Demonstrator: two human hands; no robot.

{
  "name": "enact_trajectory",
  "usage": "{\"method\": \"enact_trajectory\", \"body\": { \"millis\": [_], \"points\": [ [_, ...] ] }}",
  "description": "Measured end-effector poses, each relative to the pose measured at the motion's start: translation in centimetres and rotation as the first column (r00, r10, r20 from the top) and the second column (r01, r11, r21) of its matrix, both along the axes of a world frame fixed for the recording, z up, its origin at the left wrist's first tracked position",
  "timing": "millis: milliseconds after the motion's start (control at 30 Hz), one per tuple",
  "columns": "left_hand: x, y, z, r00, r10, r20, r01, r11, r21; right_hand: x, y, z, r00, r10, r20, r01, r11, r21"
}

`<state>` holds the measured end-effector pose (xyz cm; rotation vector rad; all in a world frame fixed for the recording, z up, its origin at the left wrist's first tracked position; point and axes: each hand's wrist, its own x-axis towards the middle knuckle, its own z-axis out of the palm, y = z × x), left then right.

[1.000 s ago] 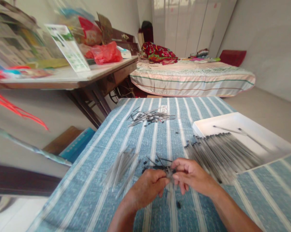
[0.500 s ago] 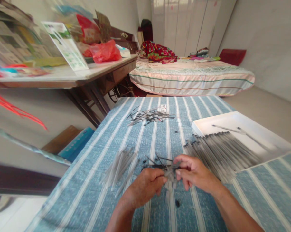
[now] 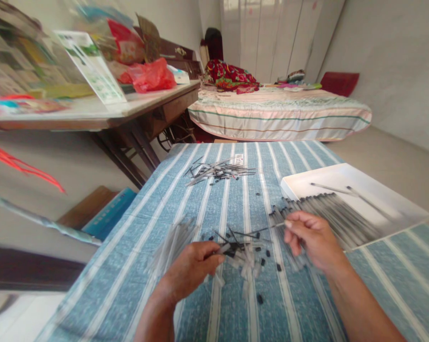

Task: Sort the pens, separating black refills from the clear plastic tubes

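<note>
Right of the loose-parts pile, right hand pinches a thin rod; left of it, left hand grips a translucent piece.

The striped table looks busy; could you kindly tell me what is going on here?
A person's left hand holds a short translucent piece; the right hand pinches a thin rod. Clear pieces and black bits lie loose on the cloth between them. Dark-tipped sticks lie in a row at the white tray.
</note>
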<state>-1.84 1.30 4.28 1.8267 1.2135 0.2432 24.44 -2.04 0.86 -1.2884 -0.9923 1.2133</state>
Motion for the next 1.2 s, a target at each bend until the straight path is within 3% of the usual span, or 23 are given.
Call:
{"method": "enact_trajectory", "body": {
  "millis": [100,167,233,300,367,433,500,600,700,800,867,967,1067,1133,1200],
  "points": [
    [-1.3,0.8,-0.4,0.980,0.136,-0.144,-0.116,0.983,0.143,0.9,0.0,0.2,0.971,-0.237,-0.031,0.238,0.970,0.039],
    [-1.9,1.3,-0.9,0.930,0.219,-0.295,-0.143,0.956,0.257,0.3,-0.1,0.2,0.966,-0.257,0.036,0.256,0.966,0.039],
    [-2.2,1.8,-1.4,0.848,0.306,-0.433,-0.163,0.927,0.337,-0.7,-0.5,0.2,0.977,-0.114,0.181,0.115,0.993,0.005],
    [-2.6,2.1,-1.8,0.768,0.384,-0.513,-0.191,0.902,0.388,-1.4,-0.8,0.4,0.923,0.086,0.374,-0.077,0.996,-0.040],
    [-2.9,2.3,-2.0,0.709,0.439,-0.552,-0.223,0.882,0.415,-1.5,-1.0,0.6,0.795,0.181,0.579,-0.180,0.982,-0.060],
    [-3.1,2.4,-2.1,0.677,0.470,-0.567,-0.240,0.869,0.434,-1.2,-1.0,0.8,0.623,0.191,0.759,-0.193,0.977,-0.087],
    [-3.2,2.5,-2.0,0.650,0.498,-0.574,-0.250,0.853,0.457,-0.8,-1.0,0.8,0.401,0.226,0.888,-0.151,0.972,-0.180],
    [-2.7,2.3,-1.8,0.633,0.539,-0.555,-0.255,0.823,0.508,-1.3,-0.9,0.7,0.100,0.323,0.941,-0.044,0.946,-0.320],
    [-1.6,2.0,-1.8,0.678,0.567,-0.468,-0.271,0.784,0.558,-2.3,-0.9,0.7,0.005,0.384,0.923,-0.029,0.923,-0.384],
    [0.2,1.3,-2.1,0.813,0.507,-0.285,-0.282,0.772,0.569,-2.6,-0.9,0.8,0.027,0.385,0.923,-0.043,0.923,-0.383],
    [1.6,0.6,-2.5,0.906,0.406,-0.118,-0.297,0.811,0.504,-2.4,-0.9,0.7,0.075,0.374,0.924,-0.040,0.927,-0.372],
    [3.8,-0.6,-3.1,0.939,0.324,0.114,-0.343,0.891,0.296,-2.3,-1.2,0.5,0.200,0.309,0.930,-0.064,0.951,-0.302],
    [5.6,-1.7,-3.5,0.852,0.395,0.345,-0.407,0.913,-0.038,-3.5,-1.8,0.6,0.404,0.272,0.873,-0.202,0.958,-0.205],
    [6.5,-2.2,-3.5,0.717,0.489,0.497,-0.402,0.872,-0.278,-4.7,-2.2,0.7,0.526,0.293,0.798,-0.295,0.943,-0.151],
    [7.0,-2.5,-3.2,0.531,0.595,0.604,-0.359,0.803,-0.475,-5.9,-2.4,0.8,0.620,0.291,0.729,-0.330,0.939,-0.095]
  ]
}}
